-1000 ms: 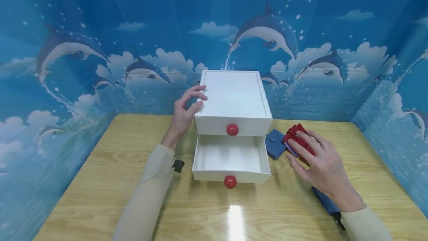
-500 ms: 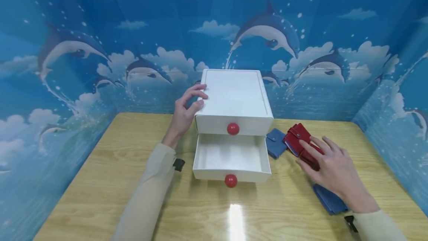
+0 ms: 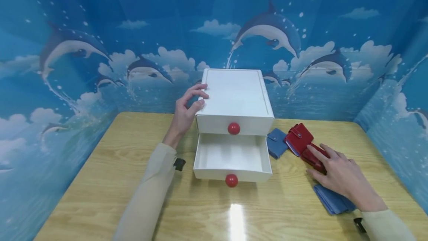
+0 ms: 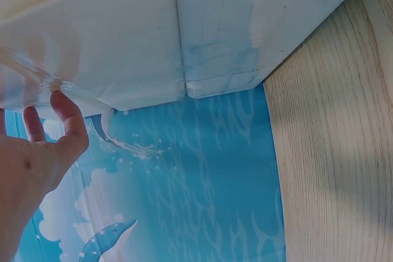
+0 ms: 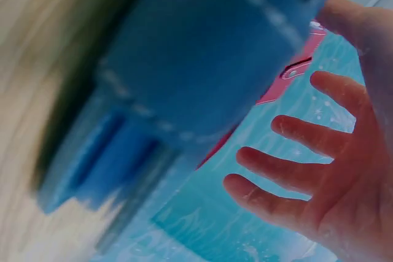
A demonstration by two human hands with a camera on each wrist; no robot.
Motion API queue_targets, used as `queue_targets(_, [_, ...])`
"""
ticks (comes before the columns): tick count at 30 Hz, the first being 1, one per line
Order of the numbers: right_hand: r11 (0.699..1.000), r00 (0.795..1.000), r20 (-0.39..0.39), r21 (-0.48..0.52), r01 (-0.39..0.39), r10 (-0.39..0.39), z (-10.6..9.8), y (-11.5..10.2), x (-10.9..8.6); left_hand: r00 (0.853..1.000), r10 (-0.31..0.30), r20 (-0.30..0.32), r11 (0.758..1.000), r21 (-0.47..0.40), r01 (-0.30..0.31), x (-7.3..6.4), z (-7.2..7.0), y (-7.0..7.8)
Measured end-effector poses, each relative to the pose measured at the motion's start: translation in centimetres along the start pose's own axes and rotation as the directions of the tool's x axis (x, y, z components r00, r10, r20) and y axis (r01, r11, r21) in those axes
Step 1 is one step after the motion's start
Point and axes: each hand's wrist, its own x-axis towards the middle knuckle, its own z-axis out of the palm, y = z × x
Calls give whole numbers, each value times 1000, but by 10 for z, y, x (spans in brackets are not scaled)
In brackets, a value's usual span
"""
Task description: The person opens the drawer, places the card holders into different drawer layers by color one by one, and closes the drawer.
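My left hand (image 3: 184, 116) rests its fingers on the upper left edge of a white two-drawer cabinet (image 3: 235, 92); the left wrist view has the fingertips at the cabinet's side (image 4: 123, 47). The lower drawer (image 3: 214, 174) is pulled out and nothing shows inside it. My right hand (image 3: 346, 177) is over a dark red wallet (image 3: 311, 157), fingers spread and nothing held. Just beyond lies a red wallet with a snap strap (image 3: 300, 136). A folded blue wallet (image 3: 331, 201) lies under the right wrist, large and blurred in the right wrist view.
A second blue wallet (image 3: 276, 144) lies beside the cabinet's right side, next to the red snap wallet. Both drawers have round red knobs, the upper one (image 3: 233, 128) on a closed drawer. A dolphin-print backdrop (image 3: 160, 29) encloses the wooden table (image 3: 117, 181) behind and at the sides.
My right hand has moved right and toward me, off the red snap wallet to the darker red one, uncovering more of the wallets. My left hand stays at the cabinet.
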Motion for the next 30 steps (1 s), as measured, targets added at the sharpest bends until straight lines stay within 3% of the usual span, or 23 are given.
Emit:
queue_targets(19, [998,999,21,56,41,-42,11,13,8,1000,13,1,1000,3,-13,0,0,0])
queue_targets(27, [996,998,-41,74,46,-44,3,14,7,1000,13,0,1000,-6,-13,0,0,1])
queue_targets(30, [997,993,-100,52,63,-57,2,14,6,1000,10,-1,1000,-7,-10,0,0,1])
